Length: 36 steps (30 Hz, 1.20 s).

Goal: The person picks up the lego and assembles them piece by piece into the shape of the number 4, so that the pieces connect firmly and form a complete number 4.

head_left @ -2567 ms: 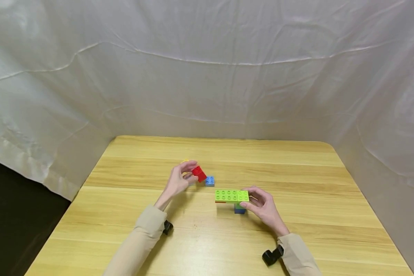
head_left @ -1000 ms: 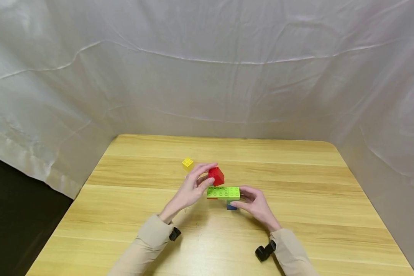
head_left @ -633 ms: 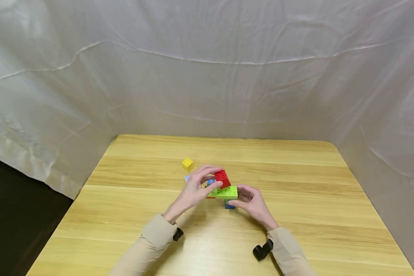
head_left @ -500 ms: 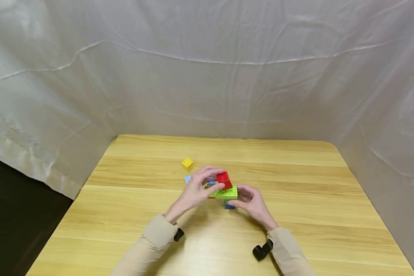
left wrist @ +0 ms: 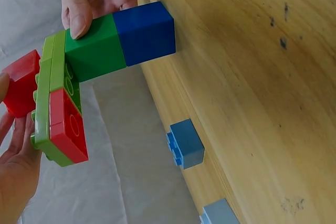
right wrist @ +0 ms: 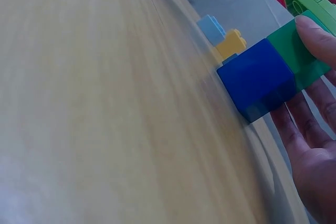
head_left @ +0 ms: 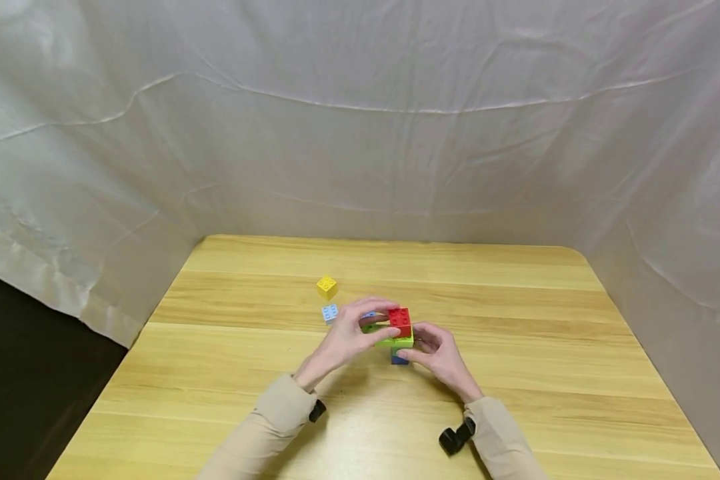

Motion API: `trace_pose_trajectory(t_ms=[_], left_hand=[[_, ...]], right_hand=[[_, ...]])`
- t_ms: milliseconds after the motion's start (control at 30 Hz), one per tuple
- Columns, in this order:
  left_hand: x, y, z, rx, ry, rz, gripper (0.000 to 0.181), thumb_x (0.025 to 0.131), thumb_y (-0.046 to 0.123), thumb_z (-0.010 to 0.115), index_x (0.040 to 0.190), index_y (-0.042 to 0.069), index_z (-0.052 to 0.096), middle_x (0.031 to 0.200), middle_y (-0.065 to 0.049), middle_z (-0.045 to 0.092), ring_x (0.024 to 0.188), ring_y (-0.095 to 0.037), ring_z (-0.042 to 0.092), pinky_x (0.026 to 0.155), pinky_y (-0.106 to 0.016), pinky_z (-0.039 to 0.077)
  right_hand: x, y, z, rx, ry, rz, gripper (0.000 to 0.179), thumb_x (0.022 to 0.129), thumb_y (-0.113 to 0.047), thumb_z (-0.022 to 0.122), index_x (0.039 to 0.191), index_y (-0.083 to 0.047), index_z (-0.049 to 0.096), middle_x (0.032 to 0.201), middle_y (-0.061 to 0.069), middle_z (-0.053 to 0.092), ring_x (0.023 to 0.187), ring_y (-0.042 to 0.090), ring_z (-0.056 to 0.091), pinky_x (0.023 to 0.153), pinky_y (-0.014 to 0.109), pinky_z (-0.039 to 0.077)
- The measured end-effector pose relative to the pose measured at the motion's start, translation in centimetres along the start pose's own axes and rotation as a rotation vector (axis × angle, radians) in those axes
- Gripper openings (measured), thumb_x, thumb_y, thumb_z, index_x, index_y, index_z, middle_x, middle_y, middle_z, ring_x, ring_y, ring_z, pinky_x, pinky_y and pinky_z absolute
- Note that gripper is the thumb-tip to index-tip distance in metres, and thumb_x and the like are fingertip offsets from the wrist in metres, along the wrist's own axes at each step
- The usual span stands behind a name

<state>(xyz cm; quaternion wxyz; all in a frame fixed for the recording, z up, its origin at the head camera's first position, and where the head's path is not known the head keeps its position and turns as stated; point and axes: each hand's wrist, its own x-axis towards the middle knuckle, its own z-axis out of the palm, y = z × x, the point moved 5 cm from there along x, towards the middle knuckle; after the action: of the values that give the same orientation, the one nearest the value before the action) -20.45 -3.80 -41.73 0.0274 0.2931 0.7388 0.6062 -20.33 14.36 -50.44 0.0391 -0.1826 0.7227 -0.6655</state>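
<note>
A red brick, studs up, is over the right end of a lime-green bar (pressed home or not, unclear). Beneath that end, a green block tops a dark blue block; a red piece underlies the left end.

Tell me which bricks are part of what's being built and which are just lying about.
In the job:
red brick, pinched by the left hand
lime-green bricks
second red brick under them
green brick, held by the right hand
dark blue brick

Lying loose on the table, apparently unused:
yellow brick
light blue brick
mid-blue brick
</note>
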Motion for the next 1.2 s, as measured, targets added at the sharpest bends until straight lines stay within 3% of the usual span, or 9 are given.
trace_pose_trajectory(t_ms=[300, 433, 567, 700, 867, 1100, 1200], left_hand=[[0.0, -0.5, 0.2, 0.068, -0.010, -0.019, 0.039, 0.089, 0.010, 0.076, 0.126, 0.000, 0.067, 0.127, -0.018, 0.068, 0.113, -0.032, 0.070, 0.098, -0.030, 0.058], [0.0, -0.3, 0.3, 0.109, -0.010, 0.012, 0.038, 0.089, 0.012, 0.076, 0.124, 0.000, 0.068, 0.124, -0.017, 0.068, 0.112, -0.031, 0.070, 0.099, -0.030, 0.058], [-0.1, 0.0, 0.3, 0.207, -0.005, 0.052, 0.037, 0.089, 0.015, 0.077, 0.123, 0.003, 0.070, 0.120, -0.014, 0.070, 0.110, -0.029, 0.071, 0.097, -0.035, 0.059], [-0.1, 0.2, 0.3, 0.319, -0.004, 0.047, 0.037, 0.089, 0.022, 0.077, 0.123, 0.009, 0.071, 0.119, -0.006, 0.071, 0.110, -0.022, 0.070, 0.103, -0.038, 0.051], [0.1, 0.4, 0.3, 0.390, -0.025, 0.045, 0.036, 0.090, 0.026, 0.076, 0.124, 0.013, 0.071, 0.119, -0.001, 0.072, 0.110, -0.017, 0.068, 0.099, -0.037, 0.041], [0.3, 0.4, 0.2, 0.352, -0.060, 0.071, 0.035, 0.091, 0.022, 0.075, 0.123, 0.007, 0.071, 0.116, -0.008, 0.072, 0.104, -0.028, 0.069, 0.083, -0.041, 0.060], [0.4, 0.6, 0.2, 0.360, -0.073, 0.100, 0.034, 0.091, 0.020, 0.075, 0.122, 0.006, 0.071, 0.114, -0.009, 0.072, 0.100, -0.028, 0.070, 0.079, -0.041, 0.061]], right_hand=[[0.0, 0.0, 0.1, 0.014, -0.014, -0.024, 0.042, 0.084, -0.003, 0.079, 0.123, 0.004, 0.063, 0.114, -0.017, 0.071, 0.110, 0.001, 0.066, 0.100, 0.018, 0.053], [0.0, 0.0, 0.1, 0.015, -0.013, -0.028, 0.042, 0.084, -0.003, 0.079, 0.122, 0.004, 0.063, 0.114, -0.016, 0.071, 0.109, 0.002, 0.067, 0.100, 0.018, 0.054], [0.0, 0.0, 0.1, 0.015, -0.011, -0.028, 0.042, 0.084, -0.002, 0.079, 0.122, 0.004, 0.063, 0.113, -0.016, 0.071, 0.109, 0.002, 0.067, 0.100, 0.019, 0.054], [0.0, 0.1, 0.1, 0.014, -0.009, -0.020, 0.042, 0.084, -0.003, 0.079, 0.122, 0.005, 0.063, 0.113, -0.017, 0.071, 0.109, 0.002, 0.067, 0.100, 0.018, 0.054], [0.0, 0.2, 0.1, 0.013, -0.008, -0.015, 0.042, 0.084, -0.003, 0.078, 0.122, 0.004, 0.063, 0.113, -0.017, 0.071, 0.109, 0.002, 0.067, 0.100, 0.018, 0.053], [0.0, 0.1, 0.1, 0.010, -0.012, -0.023, 0.042, 0.085, -0.003, 0.078, 0.123, 0.003, 0.063, 0.114, -0.016, 0.071, 0.109, 0.003, 0.067, 0.099, 0.019, 0.054], [0.0, 0.0, 0.1, 0.009, -0.010, -0.027, 0.042, 0.085, -0.002, 0.078, 0.123, 0.004, 0.063, 0.113, -0.016, 0.071, 0.108, 0.002, 0.067, 0.099, 0.019, 0.054]])
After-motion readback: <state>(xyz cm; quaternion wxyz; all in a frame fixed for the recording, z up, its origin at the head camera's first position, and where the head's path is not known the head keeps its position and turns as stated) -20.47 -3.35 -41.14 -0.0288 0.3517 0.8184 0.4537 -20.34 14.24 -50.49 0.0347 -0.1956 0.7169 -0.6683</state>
